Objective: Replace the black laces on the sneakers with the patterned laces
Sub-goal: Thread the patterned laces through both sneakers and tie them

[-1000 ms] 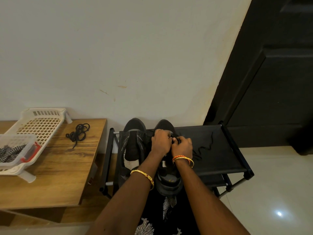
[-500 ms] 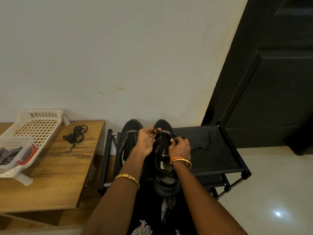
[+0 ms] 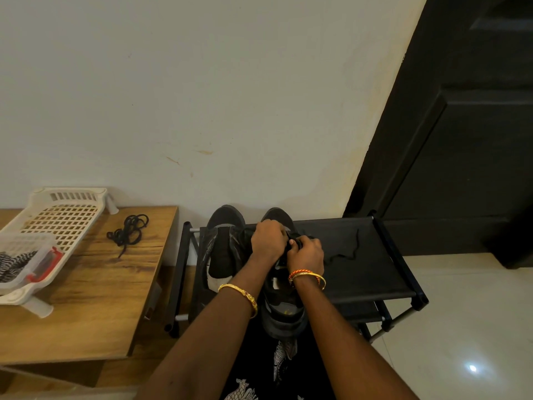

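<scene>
Nearest, right sneaker (image 3: 284, 310) heel-first toward the body, resting on the black shoe rack (image 3: 375, 290). Over its lacing, both hands back together: left hand (image 3: 266, 239), half a second ago lifted off to the left with a strand pulled out, now returned to the tongue, fingers curled down onto the black lace (image 3: 343, 255). Right hand (image 3: 307, 251) much where it was, grip closed in a pinch on the same lace at the eyelets. Loose tail of that lace trailing rightward across the rack top. Meaning, by judgement: one more crossing drawn free and a fresh hold taken for the next; unlacing of this shoe partly done, not finished.

Just beside, left sneaker (image 3: 223, 249), tongue bare, apparently already stripped. Its likely lace, a black bundle (image 3: 128, 233), lying on the wooden worktop (image 3: 95, 298) to the left.

Farther left, patterned laces (image 3: 13, 264) in a clear tub (image 3: 31, 262) with a red clip, sitting in a cream perforated tray (image 3: 62, 217); untouched, well apart from the shoes.

In the way: hands covering the eyelets, so remaining crossings impossible to count; black lace on black shoe and rack hard to follow. Beyond, pale wall (image 3: 202, 82) and dark door (image 3: 476, 140).
</scene>
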